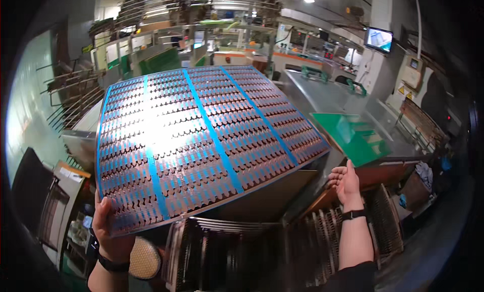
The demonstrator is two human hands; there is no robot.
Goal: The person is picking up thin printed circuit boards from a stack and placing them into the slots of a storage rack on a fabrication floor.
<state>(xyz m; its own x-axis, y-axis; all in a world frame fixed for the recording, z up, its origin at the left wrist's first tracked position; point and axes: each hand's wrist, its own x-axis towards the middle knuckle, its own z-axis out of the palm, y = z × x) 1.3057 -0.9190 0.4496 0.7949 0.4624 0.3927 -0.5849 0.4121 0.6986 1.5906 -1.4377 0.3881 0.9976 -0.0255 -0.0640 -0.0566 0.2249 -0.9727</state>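
A large thin panel [212, 156], copper-coloured with blue stripes and rows of small repeated shapes, spreads tilted across the middle of the view. Bright glare washes out part of its left half. My left hand [112, 231] grips its near left corner, thumb on top and most fingers hidden underneath. Below the panel's right corner, my right hand [346, 185] is held up with its fingers apart and nothing in it. Its thumb tip comes close to the near edge of a green board [348, 136]; whether they touch I cannot tell.
Slotted racks [322, 236] stand below, near me. A grey worktop [312, 90] with green clamp-like fittings lies at right. Metal rods [60, 103] jut out at left. A round honeycomb-topped stool [144, 257] sits beside my left wrist. A screen [378, 40] hangs on a pillar.
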